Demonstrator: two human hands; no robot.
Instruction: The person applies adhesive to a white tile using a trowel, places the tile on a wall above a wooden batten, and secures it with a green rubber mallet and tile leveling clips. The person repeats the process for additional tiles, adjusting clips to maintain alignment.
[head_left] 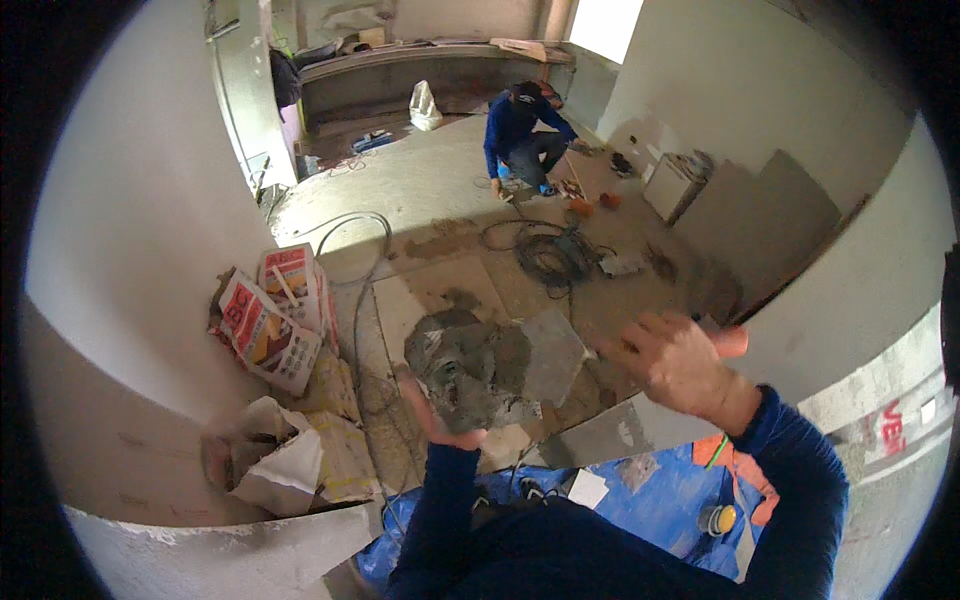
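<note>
A heap of wet grey mortar (455, 370) lies in front of me on what looks like a mortar board (556, 352), whose smooth grey surface shows to its right. My left hand (440, 412) is palm up at the near left edge, thumb along the side; the mortar hides its other fingers, and it seems to hold the board from below. To the right, my right hand (672, 365) is raised, knuckles up, its curled fingers smeared by motion. An orange handle-like end (731, 342) sticks out past it, apparently gripped. Any blade is hidden.
Printed bags (268, 335) and a torn-open sack (275, 460) stand at left. A blue sheet (640, 500) lies by my feet beyond a low ledge. Coiled black hose (553, 258) crosses the floor. Further back, another person (525, 140) crouches near a leaning panel (672, 188).
</note>
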